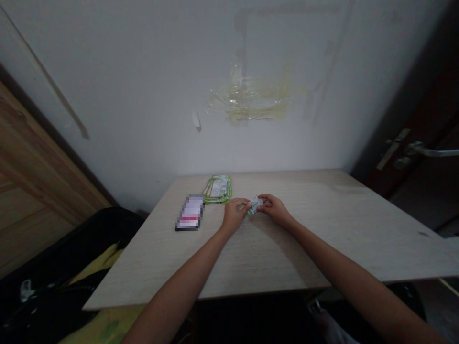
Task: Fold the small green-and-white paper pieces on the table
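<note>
Between my two hands is a small crumpled packet (255, 204), white and green, held low over the table (304, 248). My left hand (234, 213) pinches its left side with thumb and fingers. On the right side, the fingers of my right hand (275, 209) close on it too. Just behind my left hand lies a stack of flat green and white packets (218, 188), spread slightly over one another. A phone (191, 212) with a blurred-out screen lies left of that hand, touching or nearly touching the stack.
The table's far edge meets a grey wall (150, 95) with peeling clear tape (251, 102). A dark door with a metal handle (435, 152) stands at the right. Wooden panelling (32, 177) and a black bag-like item (103, 229) are at the left.
</note>
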A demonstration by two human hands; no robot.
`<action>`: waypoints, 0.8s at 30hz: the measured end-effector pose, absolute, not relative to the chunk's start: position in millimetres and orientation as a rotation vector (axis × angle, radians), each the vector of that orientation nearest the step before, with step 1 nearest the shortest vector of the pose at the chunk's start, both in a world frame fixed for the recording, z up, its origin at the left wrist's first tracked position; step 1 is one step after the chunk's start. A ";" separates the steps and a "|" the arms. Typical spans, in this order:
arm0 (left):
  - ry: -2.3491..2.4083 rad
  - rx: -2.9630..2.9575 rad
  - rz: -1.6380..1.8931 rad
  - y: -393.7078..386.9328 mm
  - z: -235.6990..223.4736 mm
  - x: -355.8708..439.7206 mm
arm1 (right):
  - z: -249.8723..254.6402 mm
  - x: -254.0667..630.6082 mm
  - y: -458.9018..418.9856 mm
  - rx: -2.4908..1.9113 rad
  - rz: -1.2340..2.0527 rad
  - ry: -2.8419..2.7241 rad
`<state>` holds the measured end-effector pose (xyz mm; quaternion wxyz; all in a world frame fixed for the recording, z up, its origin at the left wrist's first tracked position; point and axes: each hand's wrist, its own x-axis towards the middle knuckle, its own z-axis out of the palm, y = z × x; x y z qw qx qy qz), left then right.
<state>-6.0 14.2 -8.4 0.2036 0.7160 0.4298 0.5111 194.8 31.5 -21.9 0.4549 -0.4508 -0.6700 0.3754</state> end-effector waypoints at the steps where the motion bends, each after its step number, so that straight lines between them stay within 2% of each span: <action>1: 1.198 2.002 1.428 14.0 -8.5 -6.1 | -21.3 194.8 31.5 -1.123 0.922 -1.654; 7: 1.173 2.027 1.340 14.2 -10.2 -6.4 | -16.5 193.0 27.9 -1.100 0.952 -1.636; 15: 1.207 2.054 1.281 14.4 -9.8 -6.6 | -11.3 195.8 26.7 -1.127 0.837 -1.664; 19: 1.356 2.134 1.319 10.1 -6.0 -7.7 | -13.0 198.9 29.3 -1.160 0.837 -1.572; 24: 1.485 2.280 1.158 1.4 1.1 -8.9 | -17.6 199.2 30.7 -1.154 0.923 -1.538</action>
